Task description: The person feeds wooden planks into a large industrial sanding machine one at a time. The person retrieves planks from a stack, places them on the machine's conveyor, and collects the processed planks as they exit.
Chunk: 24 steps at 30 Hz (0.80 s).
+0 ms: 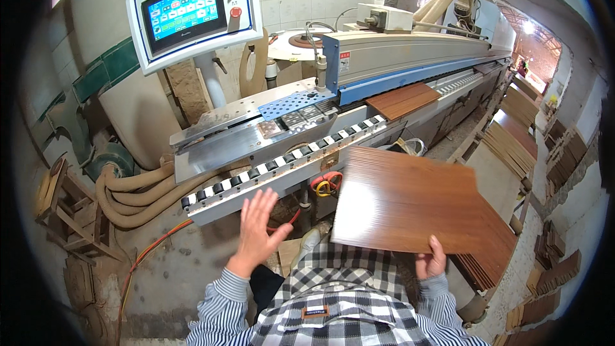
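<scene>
A glossy brown wood-grain board (pixel 410 198) is held in front of me, tilted, by my right hand (pixel 432 258), whose thumb lies over its near edge. The fingers beneath the board are partly hidden. My left hand (pixel 259 225) is empty, its fingers spread, just short of the roller rail (pixel 275 164) of the long edge-banding machine (pixel 410 57). Another brown board (pixel 402 100) lies flat on the machine's far track, under the blue-edged beam. Behind the held board, a stack of similar boards (pixel 488 237) shows on the right.
A control panel with a lit screen (pixel 186 15) stands at the upper left. Ribbed hoses (pixel 138 195) and an orange cable (pixel 146 254) run on the left. Yellow-and-red looped items (pixel 327 184) hang below the rail. More board stacks (pixel 506 147) line the right side.
</scene>
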### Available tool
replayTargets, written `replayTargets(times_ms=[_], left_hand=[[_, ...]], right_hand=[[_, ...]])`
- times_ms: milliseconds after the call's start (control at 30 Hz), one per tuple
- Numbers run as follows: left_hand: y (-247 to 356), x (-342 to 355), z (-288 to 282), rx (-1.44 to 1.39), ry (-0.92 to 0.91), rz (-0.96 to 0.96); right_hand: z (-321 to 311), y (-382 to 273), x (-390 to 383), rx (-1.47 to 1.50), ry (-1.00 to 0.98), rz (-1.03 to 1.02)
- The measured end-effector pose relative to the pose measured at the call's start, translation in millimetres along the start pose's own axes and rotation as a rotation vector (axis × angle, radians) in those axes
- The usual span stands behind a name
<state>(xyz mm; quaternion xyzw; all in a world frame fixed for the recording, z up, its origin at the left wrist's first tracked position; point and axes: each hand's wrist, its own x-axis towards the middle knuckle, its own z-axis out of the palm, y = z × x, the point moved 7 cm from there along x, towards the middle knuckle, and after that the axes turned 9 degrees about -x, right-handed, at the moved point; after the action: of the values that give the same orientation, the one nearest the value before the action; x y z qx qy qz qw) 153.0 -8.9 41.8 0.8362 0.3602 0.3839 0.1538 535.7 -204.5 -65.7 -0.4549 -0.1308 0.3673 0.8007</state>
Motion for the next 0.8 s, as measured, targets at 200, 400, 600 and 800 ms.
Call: replayTargets(times_ms=[200, 400, 600, 800], left_hand=[[31.1, -35.9, -16.9, 0.047, -0.025, 0.017], [-28.8, -57.0, -69.8, 0.263, 0.206, -0.165], [-92.3, -40.8, -103.4, 0.318, 0.322, -0.262], [-115.5, -13.9, -103.8, 0.358, 0.322, -0.317]], right_hand=[[164.2, 76.1, 22.3, -0.066, -0.409, 0.303], [270.4, 145.6, 13.4, -0.078, -0.713, 0.512], [278.3, 129.0, -3.7, -0.137, -0.875, 0.488], [153.9, 121.0, 21.4, -1.102, -0.837, -0.071]])
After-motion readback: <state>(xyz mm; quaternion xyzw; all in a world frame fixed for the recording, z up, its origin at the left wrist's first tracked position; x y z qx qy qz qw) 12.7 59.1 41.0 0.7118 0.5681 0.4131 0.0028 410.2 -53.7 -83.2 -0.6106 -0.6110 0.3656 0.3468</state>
